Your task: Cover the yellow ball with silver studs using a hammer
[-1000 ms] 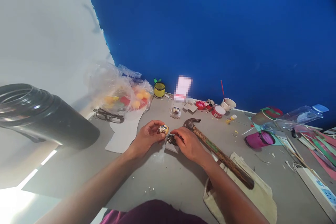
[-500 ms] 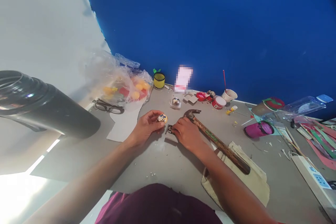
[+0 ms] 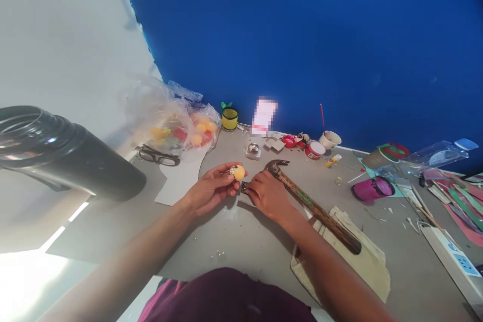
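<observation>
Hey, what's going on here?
A person is working at a table with bare hands. The left hand holds a small yellow ball, patched with shiny bits on one side. The right hand has its fingers at some dark, glittery bits, mostly hidden beneath it. Beyond sits a silvery ball; a hammer lies to the right.

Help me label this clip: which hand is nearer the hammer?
Right. The right hand is close beside the hammer, near its head; the left hand is farther off to the left, holding a round yellow piece.
</observation>
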### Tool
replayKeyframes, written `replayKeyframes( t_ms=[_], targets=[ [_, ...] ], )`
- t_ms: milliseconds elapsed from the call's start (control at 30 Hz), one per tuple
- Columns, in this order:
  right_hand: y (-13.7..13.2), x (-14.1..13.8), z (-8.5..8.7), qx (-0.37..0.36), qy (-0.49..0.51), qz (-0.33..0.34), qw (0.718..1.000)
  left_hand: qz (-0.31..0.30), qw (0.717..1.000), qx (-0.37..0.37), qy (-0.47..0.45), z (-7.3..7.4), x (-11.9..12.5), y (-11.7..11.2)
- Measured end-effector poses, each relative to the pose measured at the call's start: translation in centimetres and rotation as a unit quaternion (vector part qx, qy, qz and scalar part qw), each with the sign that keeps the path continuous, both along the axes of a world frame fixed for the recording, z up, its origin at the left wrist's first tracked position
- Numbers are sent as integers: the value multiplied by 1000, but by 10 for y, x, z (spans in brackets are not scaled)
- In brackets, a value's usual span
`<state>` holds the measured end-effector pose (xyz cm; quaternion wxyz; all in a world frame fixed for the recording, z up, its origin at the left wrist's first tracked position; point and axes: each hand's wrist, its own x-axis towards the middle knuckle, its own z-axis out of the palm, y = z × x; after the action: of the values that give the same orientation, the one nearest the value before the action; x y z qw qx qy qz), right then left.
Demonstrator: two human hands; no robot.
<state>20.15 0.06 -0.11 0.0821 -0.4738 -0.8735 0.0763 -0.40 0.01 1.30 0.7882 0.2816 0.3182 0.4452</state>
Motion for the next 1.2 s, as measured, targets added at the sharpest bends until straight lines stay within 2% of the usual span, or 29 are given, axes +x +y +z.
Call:
replayKeyframes(
  t_ms=[200,367,533,733,867,967,1067,1133,1200],
  targets=[
    [0,5,-10,28,71,-46,996,-8,999,-12,-38,1,-1,1],
    [3,6,-12,46,158,-40,986,1,999,-19,-42,0,-1,2],
    [5,9,-11,-4,282,-43,959,11,996,-42,-72,0,-1,4],
    [4,11,-1,-90,428,-122,891,7,990,-85,-108,-5,-2,6],
    [6,11,2,-165,497,-156,838,21,993,-68,-91,-9,-1,6],
    [8,11,0,-237,538,-164,792,42,998,-22,-34,-10,0,4],
    [8,10,0,-313,585,-148,733,54,996,39,61,-9,1,1],
    [6,9,1,-345,614,-129,698,55,984,84,145,-8,3,-2],
    [4,7,3,-361,631,-105,679,49,967,126,216,-6,4,-5]
  ],
)
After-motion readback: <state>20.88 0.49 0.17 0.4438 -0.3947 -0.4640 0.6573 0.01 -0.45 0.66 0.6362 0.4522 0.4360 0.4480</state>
